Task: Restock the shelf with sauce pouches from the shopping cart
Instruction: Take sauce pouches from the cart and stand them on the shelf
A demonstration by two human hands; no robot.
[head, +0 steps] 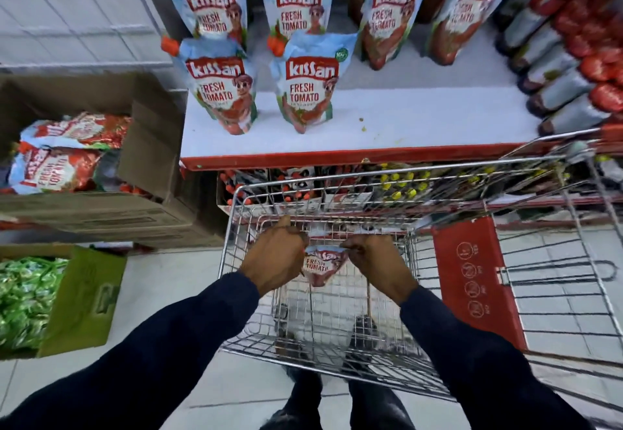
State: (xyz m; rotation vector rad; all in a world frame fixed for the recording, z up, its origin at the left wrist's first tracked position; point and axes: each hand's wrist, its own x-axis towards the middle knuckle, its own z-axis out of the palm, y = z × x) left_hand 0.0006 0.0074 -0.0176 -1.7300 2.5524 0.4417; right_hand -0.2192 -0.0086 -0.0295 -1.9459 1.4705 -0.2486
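Inside the wire shopping cart (pixel 236 214), a tomato sauce pouch (pixel 322 266) with a blue and red label is held upright between both hands. My left hand (pixel 274 257) grips its left top edge and my right hand (pixel 377 261) pinches its right top corner. The cart's basket shows no other pouch around it. On the white shelf (pixel 421 123) above, several matching pouches (pixel 305 89) stand upright in rows at the left and middle.
An open cardboard box (pixel 148 146) holding more tomato pouches sits at the left. A green box (pixel 84 298) of green packets lies below it. Dark bottles with red caps (pixel 559 86) line the shelf's right. The cart's red child seat flap (pixel 472 278) is to the right.
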